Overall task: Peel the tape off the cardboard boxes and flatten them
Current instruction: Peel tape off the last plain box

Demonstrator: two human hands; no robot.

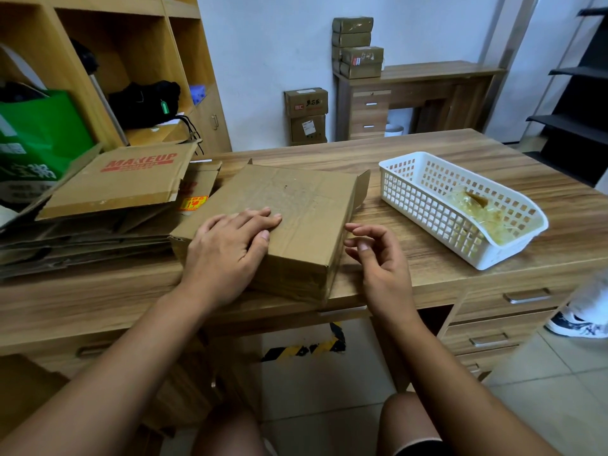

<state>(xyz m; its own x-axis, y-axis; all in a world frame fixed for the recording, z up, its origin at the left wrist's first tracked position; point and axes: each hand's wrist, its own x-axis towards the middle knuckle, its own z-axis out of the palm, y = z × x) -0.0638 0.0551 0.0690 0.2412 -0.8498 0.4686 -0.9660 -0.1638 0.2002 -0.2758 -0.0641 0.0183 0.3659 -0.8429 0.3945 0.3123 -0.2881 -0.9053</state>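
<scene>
A brown cardboard box [296, 205] lies on the wooden desk [427, 153] near its front edge, with clear tape across its top and an end flap raised at its far right. My left hand [227, 248] rests flat on the box's near left top, fingers straight. My right hand [378, 258] hovers just right of the box's near right corner with fingers loosely curled and nothing visible in them.
Flattened boxes, one printed MAKEUP [121, 179], are stacked at the left. A white plastic basket [427, 205] with crumpled tape stands at the right. Shelves with a green bag [36, 139] rise at the left. More boxes [306, 113] stand by the far wall.
</scene>
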